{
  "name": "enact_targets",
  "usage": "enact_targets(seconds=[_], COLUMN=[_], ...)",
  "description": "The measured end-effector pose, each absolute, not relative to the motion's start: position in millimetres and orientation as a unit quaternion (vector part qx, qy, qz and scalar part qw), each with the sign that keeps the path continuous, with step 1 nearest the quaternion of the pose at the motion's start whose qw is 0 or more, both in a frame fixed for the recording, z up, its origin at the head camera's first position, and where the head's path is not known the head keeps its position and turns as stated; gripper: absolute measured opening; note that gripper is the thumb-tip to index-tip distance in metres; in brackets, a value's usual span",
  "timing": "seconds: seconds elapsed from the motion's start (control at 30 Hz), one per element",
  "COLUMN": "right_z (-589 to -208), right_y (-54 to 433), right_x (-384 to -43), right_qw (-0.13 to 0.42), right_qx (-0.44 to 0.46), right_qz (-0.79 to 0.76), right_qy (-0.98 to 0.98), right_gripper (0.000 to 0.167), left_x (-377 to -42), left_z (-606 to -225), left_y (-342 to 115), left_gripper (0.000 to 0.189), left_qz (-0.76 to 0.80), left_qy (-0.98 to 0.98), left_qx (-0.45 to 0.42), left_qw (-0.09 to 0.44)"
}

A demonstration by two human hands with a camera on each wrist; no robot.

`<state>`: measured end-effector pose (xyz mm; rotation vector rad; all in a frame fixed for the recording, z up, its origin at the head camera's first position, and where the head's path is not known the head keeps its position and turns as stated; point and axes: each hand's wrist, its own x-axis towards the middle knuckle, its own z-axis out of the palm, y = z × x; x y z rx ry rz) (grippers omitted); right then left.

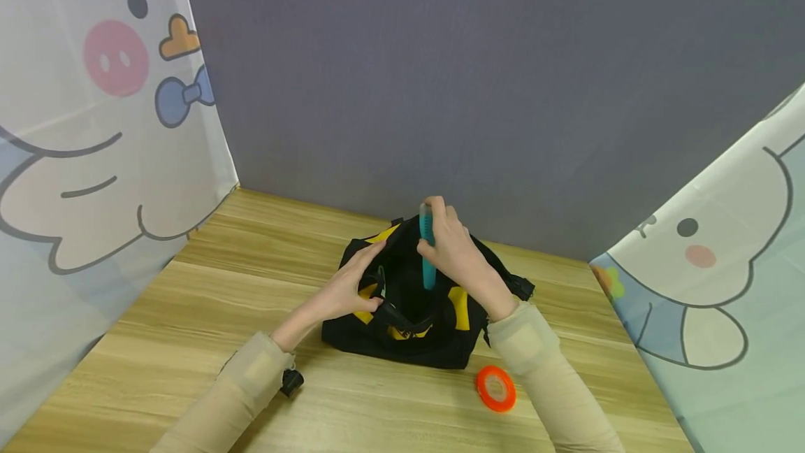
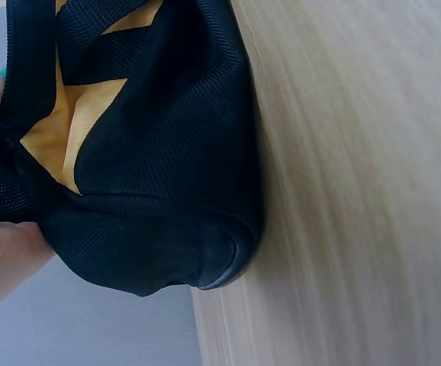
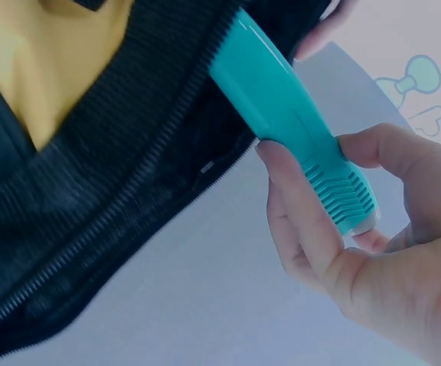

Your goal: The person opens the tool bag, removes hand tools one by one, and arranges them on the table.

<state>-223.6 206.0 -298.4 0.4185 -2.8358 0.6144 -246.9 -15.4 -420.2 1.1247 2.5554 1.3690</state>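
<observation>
Behind orange tape (image 1: 483,386), right hand (image 1: 457,250) pinches teal tool (image 3: 278,95), left hand (image 1: 344,291) wide on bag (image 1: 402,354).

2 forearms were in view, both in long sleeves: left sleeve (image 1: 210,404) and right sleeve (image 1: 569,397) matched, plain pale beige. Fit looked close, cloth lightly creased. Left cuff (image 1: 267,351) and right cuff (image 1: 511,324) ended at the wrists. 1 paler, roughly rectangular patch showed near each; nature unclear. Left hand (image 1: 344,292) and right hand (image 1: 458,250) were bare.
</observation>
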Motion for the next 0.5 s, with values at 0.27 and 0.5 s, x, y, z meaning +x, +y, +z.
enact_targets(seconds=[0.27,0.5], right_z=[-286,-274], right_y=[211,218], right_x=[-218,-210], right_qw=[0.127,0.123], right_qx=[0.149,0.136], right_qz=[0.200,0.200], right_qy=[-0.960,-0.962], right_gripper=[0.062,0.064], left_x=[-248,-246], left_z=[-422,-420], left_y=[-14,-14], left_gripper=[0.102,0.103], left_qz=[0.444,0.441], left_qy=[0.821,0.823], left_qx=[0.358,0.356], left_qw=[0.021,0.019])
